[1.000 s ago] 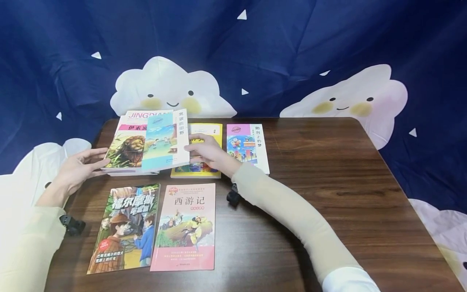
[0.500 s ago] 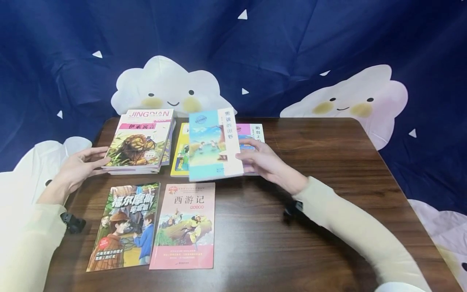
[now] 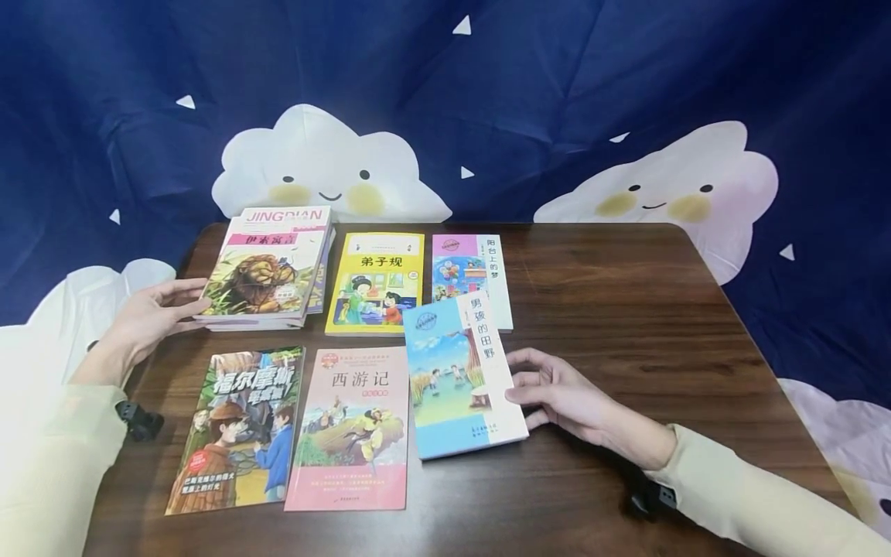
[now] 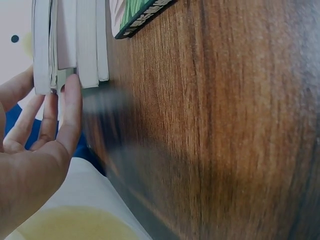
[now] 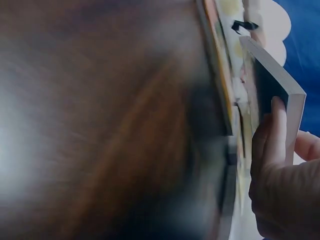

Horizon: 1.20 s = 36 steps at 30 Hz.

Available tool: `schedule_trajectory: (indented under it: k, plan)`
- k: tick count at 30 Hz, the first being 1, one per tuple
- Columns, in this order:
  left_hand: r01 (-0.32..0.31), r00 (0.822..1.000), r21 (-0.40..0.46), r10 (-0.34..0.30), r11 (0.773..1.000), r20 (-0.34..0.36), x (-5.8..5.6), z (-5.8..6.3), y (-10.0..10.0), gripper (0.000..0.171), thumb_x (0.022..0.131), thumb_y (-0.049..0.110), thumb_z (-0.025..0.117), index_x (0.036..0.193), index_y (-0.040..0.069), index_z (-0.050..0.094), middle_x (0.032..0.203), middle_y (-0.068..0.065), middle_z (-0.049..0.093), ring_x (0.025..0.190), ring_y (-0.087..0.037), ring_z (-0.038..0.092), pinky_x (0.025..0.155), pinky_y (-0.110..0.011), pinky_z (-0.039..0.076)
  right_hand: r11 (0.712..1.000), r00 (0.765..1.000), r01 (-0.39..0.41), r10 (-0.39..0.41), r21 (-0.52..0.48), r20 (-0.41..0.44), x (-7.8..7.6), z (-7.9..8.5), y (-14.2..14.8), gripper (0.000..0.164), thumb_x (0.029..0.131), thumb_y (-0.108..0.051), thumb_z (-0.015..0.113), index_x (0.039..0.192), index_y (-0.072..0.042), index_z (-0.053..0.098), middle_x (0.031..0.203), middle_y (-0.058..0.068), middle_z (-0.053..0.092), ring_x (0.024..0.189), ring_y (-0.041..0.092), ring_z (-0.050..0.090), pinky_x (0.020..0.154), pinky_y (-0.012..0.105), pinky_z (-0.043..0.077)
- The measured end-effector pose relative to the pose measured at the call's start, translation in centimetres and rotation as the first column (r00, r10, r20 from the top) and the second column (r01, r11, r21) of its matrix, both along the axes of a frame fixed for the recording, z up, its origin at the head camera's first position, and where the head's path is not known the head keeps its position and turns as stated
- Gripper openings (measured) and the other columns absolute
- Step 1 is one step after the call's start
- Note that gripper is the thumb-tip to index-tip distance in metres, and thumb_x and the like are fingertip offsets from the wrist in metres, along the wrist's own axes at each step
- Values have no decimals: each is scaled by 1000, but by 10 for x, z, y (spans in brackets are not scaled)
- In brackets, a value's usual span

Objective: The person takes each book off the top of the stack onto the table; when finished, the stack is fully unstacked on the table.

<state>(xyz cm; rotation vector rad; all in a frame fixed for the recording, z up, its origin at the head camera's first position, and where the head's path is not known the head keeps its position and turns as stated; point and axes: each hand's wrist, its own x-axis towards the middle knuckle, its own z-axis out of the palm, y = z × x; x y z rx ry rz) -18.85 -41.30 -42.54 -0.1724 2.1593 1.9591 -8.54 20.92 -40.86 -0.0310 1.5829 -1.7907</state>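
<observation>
The blue-and-white book has a cover picture of a grassy field under a bright sky, with two small figures, a tree trunk and a stump; a pale blue band runs down its left side, and a white strip on the right carries a column of dark Chinese characters. Its page block shows as a light edge in the right wrist view, where it appears clear of the table, and it sits slightly turned, just right of the pink book, partly overlapping the view of the purple-topped book that lies beyond and to the right of that pink book. The right hand grips it by its right edge near the lower corner: the thumb lies on the white strip, while fingers press the underside, so the edge is clamped between them and most of the cover extends away from the fingertips. The left hand is beyond and to the left of the pink book, its fingers apart and their tips touching the near-left edge of the book stack, whose top cover shows a lion in long leaves below a pink title band. Directly beyond the pink book lies the yellow book, and close on its left lies the detective book with figures in brown and blue coats.
</observation>
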Motion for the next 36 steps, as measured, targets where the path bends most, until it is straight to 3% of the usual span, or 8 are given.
schedule_trajectory:
  k: [14, 20, 26, 30, 36]
  plan:
    - [7, 1000, -106, -7, 994, -1, -2, 4, 0, 30, 98, 10, 76, 118, 29, 66, 99, 20, 71, 86, 2, 72, 77, -18, 66, 999, 998, -39, 40, -15, 38, 33, -20, 13, 56, 100, -2, 67, 142, 0, 31, 112, 9, 71, 103, 25, 76, 83, 44, 69]
    - [4, 1000, -116, -3, 993, 8, -3, 3, -1, 30, 97, 10, 76, 118, 29, 65, 99, 20, 71, 86, 2, 72, 76, -18, 66, 997, 997, -67, 66, 25, 46, 34, -25, 13, 56, 98, -3, 69, 140, 5, 33, 112, 11, 73, 104, 26, 76, 85, 46, 69]
    - [8, 1000, -109, -7, 994, 12, -3, 2, -1, 31, 97, 10, 76, 119, 29, 65, 100, 20, 71, 87, 2, 72, 77, -18, 65, 967, 988, -152, 152, 203, 14, 20, -17, 19, 48, 100, -12, 71, 133, 14, 48, 103, 11, 78, 89, 22, 78, 80, 41, 70]
    - [10, 1000, -84, -9, 996, 13, -2, 1, -1, 31, 98, 8, 76, 118, 29, 66, 100, 19, 71, 87, 1, 72, 77, -18, 65, 937, 981, -163, 186, 310, -46, -1, -8, 24, 41, 100, -13, 71, 128, 13, 58, 97, 14, 78, 77, 19, 77, 74, 39, 70]
    - [8, 1000, -101, -6, 995, 20, -2, 1, 0, 31, 97, 10, 77, 119, 28, 65, 100, 20, 71, 87, 2, 72, 77, -18, 65, 956, 985, -88, 126, 280, -119, -42, 3, 11, 45, 103, -14, 67, 137, 13, 55, 104, 17, 77, 81, 17, 77, 80, 41, 70]
